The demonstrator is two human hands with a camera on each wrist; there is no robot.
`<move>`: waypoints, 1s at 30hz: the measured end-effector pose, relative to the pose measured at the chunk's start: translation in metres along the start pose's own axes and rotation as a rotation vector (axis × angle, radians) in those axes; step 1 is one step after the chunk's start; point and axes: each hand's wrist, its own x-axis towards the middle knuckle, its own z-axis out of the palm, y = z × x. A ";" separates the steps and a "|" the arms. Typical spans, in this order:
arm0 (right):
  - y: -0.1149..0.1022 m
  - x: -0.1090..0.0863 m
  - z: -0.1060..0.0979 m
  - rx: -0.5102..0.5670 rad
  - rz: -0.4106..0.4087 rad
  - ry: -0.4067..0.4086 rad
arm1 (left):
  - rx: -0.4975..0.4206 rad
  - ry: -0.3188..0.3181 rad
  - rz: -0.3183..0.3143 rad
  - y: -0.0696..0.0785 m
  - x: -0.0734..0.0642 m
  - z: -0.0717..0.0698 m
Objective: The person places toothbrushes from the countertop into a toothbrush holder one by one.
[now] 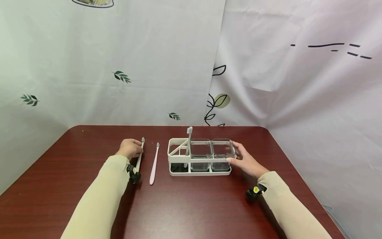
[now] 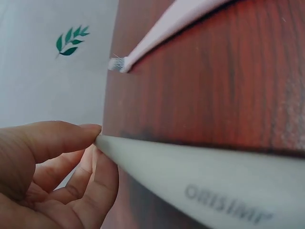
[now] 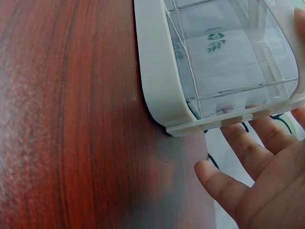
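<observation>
My left hand (image 1: 129, 149) pinches a white toothbrush (image 2: 190, 176) by its neck between thumb and fingertips. Lettering shows on its broad handle, which points toward me. A pink toothbrush (image 1: 154, 166) lies on the table just right of it, bristle end away from me. At the centre stands a white toothbrush holder (image 1: 201, 173) with two clear cups (image 1: 201, 151) side by side. One light toothbrush (image 1: 189, 142) leans upright, bristles up, in its divided left compartment. My right hand (image 1: 249, 164) grips the holder's right end, thumb on the front rail and fingers round the side.
The dark red wooden table (image 1: 191, 209) has rounded far corners. A pale curtain (image 1: 149, 59) with leaf prints hangs close behind its far edge and along the right side. Dark cameras are strapped to both wrists.
</observation>
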 end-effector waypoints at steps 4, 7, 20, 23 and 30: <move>0.000 0.000 0.000 0.001 0.003 -0.003 | -0.007 0.006 0.006 0.005 -0.001 -0.003; -0.001 -0.001 0.000 0.006 -0.004 -0.002 | -0.006 0.003 0.014 0.010 -0.002 -0.005; -0.001 0.000 0.000 0.004 -0.013 0.001 | -0.107 0.010 0.084 0.033 -0.012 -0.012; -0.001 0.000 0.000 0.004 -0.006 -0.001 | -0.132 0.016 0.098 0.038 -0.015 -0.012; -0.001 -0.001 0.001 0.013 -0.001 0.000 | -0.187 0.040 0.175 0.057 -0.026 -0.009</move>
